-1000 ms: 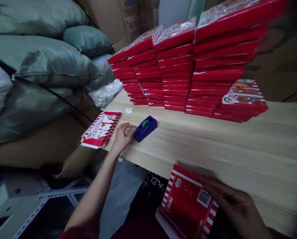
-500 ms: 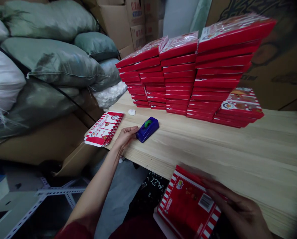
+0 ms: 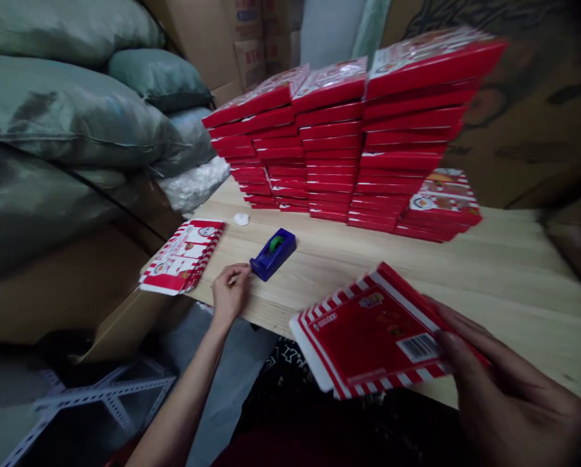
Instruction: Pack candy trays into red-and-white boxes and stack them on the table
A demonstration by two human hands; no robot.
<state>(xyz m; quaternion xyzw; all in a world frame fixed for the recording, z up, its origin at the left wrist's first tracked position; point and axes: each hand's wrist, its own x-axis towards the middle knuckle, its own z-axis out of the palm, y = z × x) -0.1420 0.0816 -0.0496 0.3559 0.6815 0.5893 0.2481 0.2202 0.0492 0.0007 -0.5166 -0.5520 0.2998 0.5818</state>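
Observation:
My right hand (image 3: 504,383) grips a red cardboard box (image 3: 373,331) by its right edge, thumb on the face with the barcode. The box has red-and-white striped borders, and a white flap shows at its left end. My left hand (image 3: 231,292) is closed in a pinch beside the cutting end of a blue tape dispenser (image 3: 275,254); what its fingertips hold is too small to make out. A green roll (image 3: 275,243) sits in the dispenser, which rests on the wooden table. Left of my left hand lies a pile of flat striped cartons (image 3: 183,256).
Tall stacks of red boxes (image 3: 332,146) stand along the back of the table (image 3: 514,279), with a lower stack (image 3: 441,207) at their right. A small white piece (image 3: 242,219) lies near the dispenser. Stuffed sacks (image 3: 76,123) and cardboard cartons (image 3: 203,39) fill the left and back.
My right hand has raised the red box and turned it over the table edge. My left hand has drawn slightly back toward me, still pinched near the dispenser. The view has shifted right.

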